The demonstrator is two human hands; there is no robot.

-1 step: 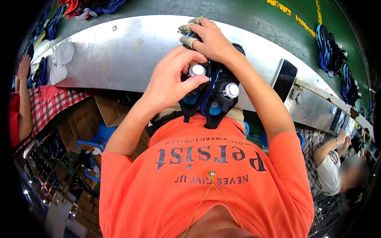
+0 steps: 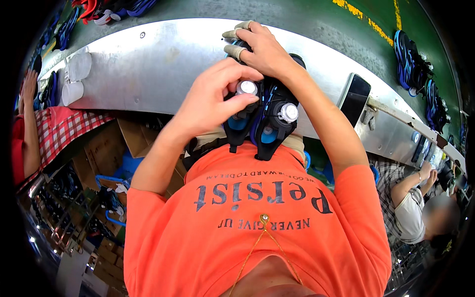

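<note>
I hold a pair of black and blue shoes (image 2: pixel 277 133) side by side, heels toward my orange shirt, at the near edge of a metal table (image 2: pixel 148 64). Each shoe sits on a last topped by a round silver cap. My left hand (image 2: pixel 213 99) pinches the left cap (image 2: pixel 246 87) between thumb and fingers. My right hand (image 2: pixel 262 49) lies over the far ends of both shoes and grips them; two of its fingertips wear beige covers. The right cap (image 2: pixel 288 112) is bare.
A black phone (image 2: pixel 355 99) lies on the table to the right. White cups (image 2: pixel 76 79) stand at its left end. More shoes lie at the far left (image 2: pixel 109 10) and far right (image 2: pixel 410 54). A person sits on each side (image 2: pixel 29 138) (image 2: pixel 415 208). Cardboard boxes (image 2: pixel 133 138) stand below.
</note>
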